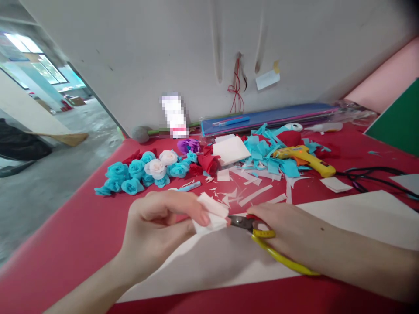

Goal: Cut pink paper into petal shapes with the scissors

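Note:
Between its thumb and fingers my left hand (160, 222) pinches a small folded stack of white paper (214, 213). My right hand (291, 226) grips a pair of scissors (244, 222) with yellow handles. The dark blades meet the right edge of the stack, and their tips are partly hidden by the paper. Both hands are above a large white sheet (203, 270) on the red table. Just beyond them lie loose white paper scraps (255, 195) and a light blue pen (190, 186).
Blue paper roses (118, 171) and white paper roses (155, 168) cluster at the left. A square white paper stack (231, 150) lies mid-table, near blue scraps (262, 148). A yellow glue gun (304, 159) with a black cord (363, 174) rests at right. A phone (174, 114) leans on the wall.

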Motion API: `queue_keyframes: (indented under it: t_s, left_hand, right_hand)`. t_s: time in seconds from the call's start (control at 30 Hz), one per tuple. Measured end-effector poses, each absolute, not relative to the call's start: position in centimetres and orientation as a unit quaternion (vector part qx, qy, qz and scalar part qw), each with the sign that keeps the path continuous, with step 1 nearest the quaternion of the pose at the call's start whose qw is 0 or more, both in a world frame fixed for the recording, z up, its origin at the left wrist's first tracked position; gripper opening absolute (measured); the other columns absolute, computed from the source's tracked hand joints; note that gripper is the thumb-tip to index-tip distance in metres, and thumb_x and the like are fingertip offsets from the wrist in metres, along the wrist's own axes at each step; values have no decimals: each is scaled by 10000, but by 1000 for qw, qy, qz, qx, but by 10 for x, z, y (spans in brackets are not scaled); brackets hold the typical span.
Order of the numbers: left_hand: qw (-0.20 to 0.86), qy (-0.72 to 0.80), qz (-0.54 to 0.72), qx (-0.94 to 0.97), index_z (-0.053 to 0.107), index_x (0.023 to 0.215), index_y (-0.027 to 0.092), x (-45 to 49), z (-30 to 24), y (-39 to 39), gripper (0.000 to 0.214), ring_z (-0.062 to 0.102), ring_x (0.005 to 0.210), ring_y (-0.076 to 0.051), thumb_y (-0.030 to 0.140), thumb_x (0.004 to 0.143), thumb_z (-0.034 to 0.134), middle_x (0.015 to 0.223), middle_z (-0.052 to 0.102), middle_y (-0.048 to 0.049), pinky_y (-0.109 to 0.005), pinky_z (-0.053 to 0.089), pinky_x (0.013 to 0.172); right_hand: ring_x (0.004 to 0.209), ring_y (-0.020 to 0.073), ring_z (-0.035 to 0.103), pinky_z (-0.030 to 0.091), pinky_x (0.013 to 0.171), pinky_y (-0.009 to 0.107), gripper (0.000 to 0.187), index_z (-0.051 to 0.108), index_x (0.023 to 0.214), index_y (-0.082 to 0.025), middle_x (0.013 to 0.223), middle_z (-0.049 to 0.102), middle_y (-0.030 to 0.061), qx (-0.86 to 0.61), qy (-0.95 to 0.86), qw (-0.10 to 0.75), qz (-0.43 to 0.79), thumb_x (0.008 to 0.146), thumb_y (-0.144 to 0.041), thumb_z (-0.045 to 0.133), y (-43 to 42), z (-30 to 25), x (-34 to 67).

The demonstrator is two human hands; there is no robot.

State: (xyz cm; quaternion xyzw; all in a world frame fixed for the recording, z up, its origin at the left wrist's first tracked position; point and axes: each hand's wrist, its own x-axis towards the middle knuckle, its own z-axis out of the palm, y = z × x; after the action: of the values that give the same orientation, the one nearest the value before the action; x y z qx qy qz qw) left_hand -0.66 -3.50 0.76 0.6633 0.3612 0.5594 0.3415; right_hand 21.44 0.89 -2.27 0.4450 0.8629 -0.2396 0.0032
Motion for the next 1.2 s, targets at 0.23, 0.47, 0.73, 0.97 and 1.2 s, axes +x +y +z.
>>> queue_keyframes:
  t_s: [0.23, 0.47, 0.73, 0.97, 1.2]
  left_hand:
    - [268, 312, 564, 716, 631, 993, 303, 0, 2, -40, 383, 683, 635, -132, 78, 688, 686, 781, 734, 80, -220, 590, 610]
    - [333, 285, 529, 727, 659, 959, 282, 4, 9, -40, 410, 669, 707, -93, -34, 701, 619, 863, 726, 105, -161, 578, 658]
    - [251, 355, 612, 661, 605, 942, 298, 6, -6, -54, 338, 666, 626, -140, 160, 660, 730, 789, 691, 47, -212, 592, 544]
    - [242, 317, 577, 713, 572, 974, 315, 3, -4, -49, 405, 670, 636, -170, 111, 658, 721, 795, 683, 42, -254, 593, 496]
    - [253, 314, 578, 709, 585, 957, 300, 3, -6, -50, 367, 673, 645, -175, 86, 680, 695, 795, 697, 32, -273, 600, 504]
  right_hand:
    - [843, 225, 552, 449, 701, 355, 239, 580, 956, -161, 948, 584, 78, 359, 912, -7, -196, 732, -94, 535, 0, -6, 215]
    - [714, 110, 542, 454, 641, 266, 93, 612, 851, -179, 799, 617, -12, 247, 860, -439, -82, 790, -149, 549, -22, 15, 210]
    - [522, 62, 487, 399, 509, 252, 138, 654, 817, -259, 607, 597, -90, 245, 819, -519, -6, 731, -150, 651, -29, 17, 196]
    - [555, 52, 491, 400, 533, 244, 156, 575, 671, -207, 590, 574, -106, 264, 816, -514, 5, 666, -216, 730, -32, 6, 195]
    - [569, 60, 544, 431, 571, 267, 52, 628, 803, -262, 574, 598, -114, 246, 825, -500, 93, 759, -257, 654, -32, 5, 196]
